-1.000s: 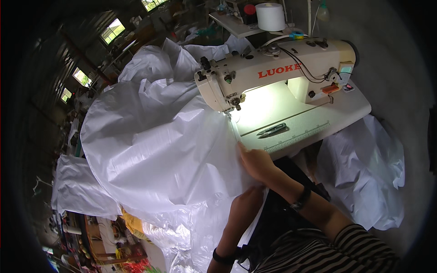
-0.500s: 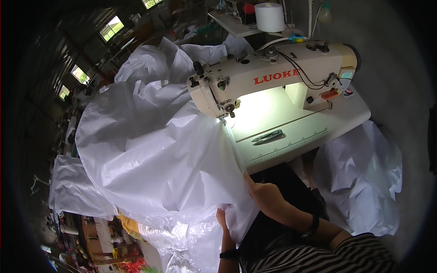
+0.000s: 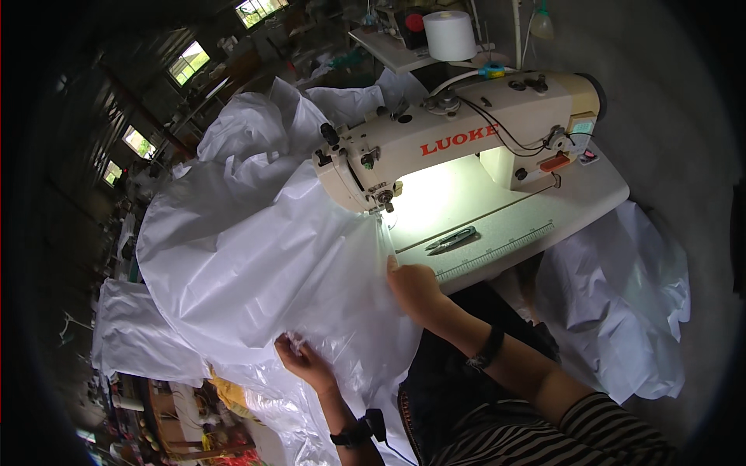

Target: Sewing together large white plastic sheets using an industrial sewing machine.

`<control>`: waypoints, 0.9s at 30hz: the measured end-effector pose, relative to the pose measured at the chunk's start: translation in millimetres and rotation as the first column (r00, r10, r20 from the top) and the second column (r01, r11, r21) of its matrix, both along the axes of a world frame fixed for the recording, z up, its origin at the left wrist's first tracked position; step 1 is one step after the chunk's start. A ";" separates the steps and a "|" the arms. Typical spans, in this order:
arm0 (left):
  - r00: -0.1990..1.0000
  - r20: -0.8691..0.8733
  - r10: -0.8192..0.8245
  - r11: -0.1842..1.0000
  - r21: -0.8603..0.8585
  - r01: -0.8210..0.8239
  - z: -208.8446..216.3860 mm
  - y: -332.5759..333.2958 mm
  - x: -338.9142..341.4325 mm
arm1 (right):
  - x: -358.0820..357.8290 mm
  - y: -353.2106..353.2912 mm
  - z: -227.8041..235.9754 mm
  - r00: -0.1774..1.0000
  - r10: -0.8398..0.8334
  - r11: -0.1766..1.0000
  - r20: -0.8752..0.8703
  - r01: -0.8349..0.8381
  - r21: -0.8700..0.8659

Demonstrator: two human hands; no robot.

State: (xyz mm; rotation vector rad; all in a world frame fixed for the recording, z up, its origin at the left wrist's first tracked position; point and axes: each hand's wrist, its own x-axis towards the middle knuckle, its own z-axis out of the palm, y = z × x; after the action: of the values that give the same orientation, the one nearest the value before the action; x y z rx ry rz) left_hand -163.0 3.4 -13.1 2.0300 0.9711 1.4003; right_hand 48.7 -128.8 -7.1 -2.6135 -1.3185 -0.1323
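A large white plastic sheet (image 3: 256, 256) drapes over the bed of a sewing machine (image 3: 458, 132), with its edge running under the needle area at the head's left end. My right hand (image 3: 416, 291) has its fingers closed on the sheet's right edge, just in front of the needle. Lower and to the left, my left hand (image 3: 305, 363) has curled fingers at the sheet's surface, apparently pinching a crumpled bit of it. Thread snips (image 3: 451, 240) lie on the machine bed right of the sheet's edge, untouched.
A white thread cone (image 3: 449, 36) stands on a small shelf (image 3: 388, 50) behind the machine. More white sheeting (image 3: 614, 303) hangs at the right beside the table. Coloured items lie on the floor at lower left. A printed ruler scale (image 3: 497, 250) runs along the bed's front.
My left hand has moved left and up across the sheet, away from its lower right edge. My right hand has moved up along the edge, closer to the needle. The view has shifted slightly.
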 end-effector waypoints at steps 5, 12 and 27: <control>0.996 -0.083 0.019 0.984 0.181 -0.004 5.2 38.8 50.0 | 36.9 26.1 -0.4 1.000 -0.006 0.998 0.008 0.007 -0.067; 0.908 -0.372 0.193 0.956 0.281 -0.088 61.1 11.9 65.1 | 23.4 16.7 -1.4 0.998 -0.014 1.000 0.056 0.015 -0.020; 0.624 -0.668 -0.405 0.746 0.152 0.648 2.7 -15.9 156.9 | 59.0 -8.6 18.1 0.984 0.157 0.981 -0.081 -0.146 0.126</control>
State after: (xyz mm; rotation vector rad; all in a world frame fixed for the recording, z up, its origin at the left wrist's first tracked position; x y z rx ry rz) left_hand -6.2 -12.4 -10.4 2.8416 0.1994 0.6278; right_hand 107.7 -137.3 11.0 -2.3810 -1.4257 -0.0649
